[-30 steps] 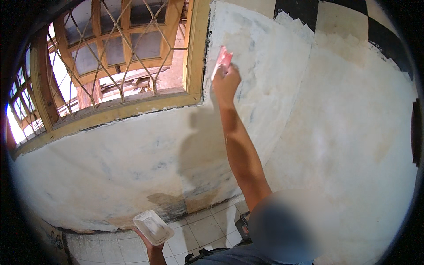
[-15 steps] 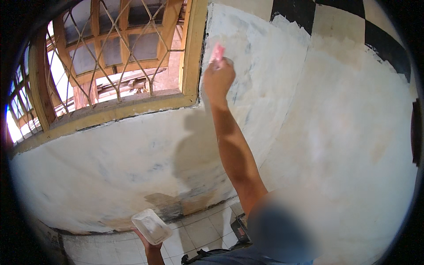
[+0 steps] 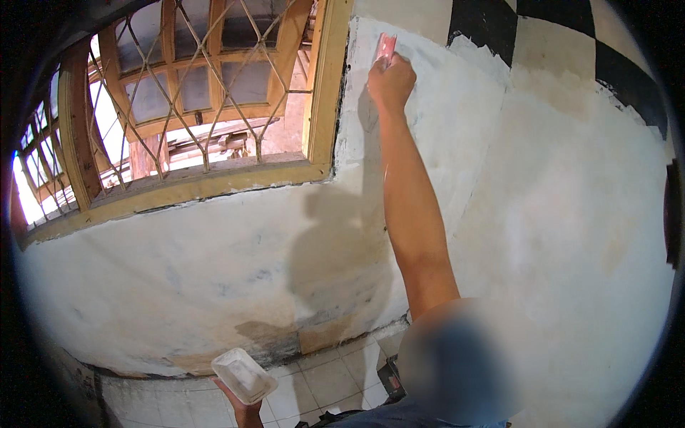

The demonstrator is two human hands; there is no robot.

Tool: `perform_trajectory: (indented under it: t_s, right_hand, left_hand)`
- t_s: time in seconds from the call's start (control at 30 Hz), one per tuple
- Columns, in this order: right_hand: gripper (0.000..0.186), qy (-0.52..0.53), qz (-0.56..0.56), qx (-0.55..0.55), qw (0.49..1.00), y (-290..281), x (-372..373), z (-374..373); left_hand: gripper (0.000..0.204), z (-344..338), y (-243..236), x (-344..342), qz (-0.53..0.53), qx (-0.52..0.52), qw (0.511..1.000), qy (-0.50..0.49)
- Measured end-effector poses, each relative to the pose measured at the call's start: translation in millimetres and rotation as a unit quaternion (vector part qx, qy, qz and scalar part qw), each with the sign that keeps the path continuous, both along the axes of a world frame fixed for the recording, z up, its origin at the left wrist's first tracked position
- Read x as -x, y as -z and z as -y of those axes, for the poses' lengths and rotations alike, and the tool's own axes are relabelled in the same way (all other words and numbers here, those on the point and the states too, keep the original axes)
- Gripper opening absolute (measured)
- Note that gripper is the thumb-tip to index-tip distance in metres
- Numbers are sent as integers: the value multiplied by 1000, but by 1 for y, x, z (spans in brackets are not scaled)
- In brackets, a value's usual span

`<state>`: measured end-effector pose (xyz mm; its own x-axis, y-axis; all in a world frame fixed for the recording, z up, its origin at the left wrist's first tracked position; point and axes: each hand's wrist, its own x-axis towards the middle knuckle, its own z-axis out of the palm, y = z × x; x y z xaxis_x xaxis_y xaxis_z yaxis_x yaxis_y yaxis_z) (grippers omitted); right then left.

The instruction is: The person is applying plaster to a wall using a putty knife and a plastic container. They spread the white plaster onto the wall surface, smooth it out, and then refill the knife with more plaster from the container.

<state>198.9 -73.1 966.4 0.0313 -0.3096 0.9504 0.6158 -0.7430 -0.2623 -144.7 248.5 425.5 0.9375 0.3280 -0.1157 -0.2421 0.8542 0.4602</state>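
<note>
High on the patchy white wall (image 3: 435,107), just right of the window frame, my right hand (image 3: 392,80) is raised with its arm stretched out. Its fingers are closed round a small flat pink tool (image 3: 386,47), whose upper end is at the wall surface; its exact kind is hard to make out. Low down, my left hand (image 3: 246,409) grips a shallow white rectangular tray (image 3: 244,376) by its lower left side. Whitish residue coats the inside of the tray, which is tilted toward me.
A yellow wooden window frame (image 3: 214,182) with a diamond metal grille (image 3: 203,78) fills the upper left. Black and cream checks (image 3: 484,28) run along the wall top. Below are a tiled floor (image 3: 325,374) and a dark box-like object (image 3: 391,376) beside my body.
My right hand has moved up and to the right along the wall with the pink tool. The view has shifted slightly; my left hand still holds the tray low down.
</note>
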Motion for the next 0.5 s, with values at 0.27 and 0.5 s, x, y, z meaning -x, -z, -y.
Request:
perform_trajectory:
  t_s: [0.27, 0.5]
  right_hand:
    - [21, 73, -66, 116, 988, 1, 11, -32]
    - [18, 11, -58, -54, 997, -27, -3, 23]
  left_hand:
    - [85, -7, 21, -10, -9, 26, 999, 40]
    - [82, -1, 4, -16, 2, 24, 999, 33]
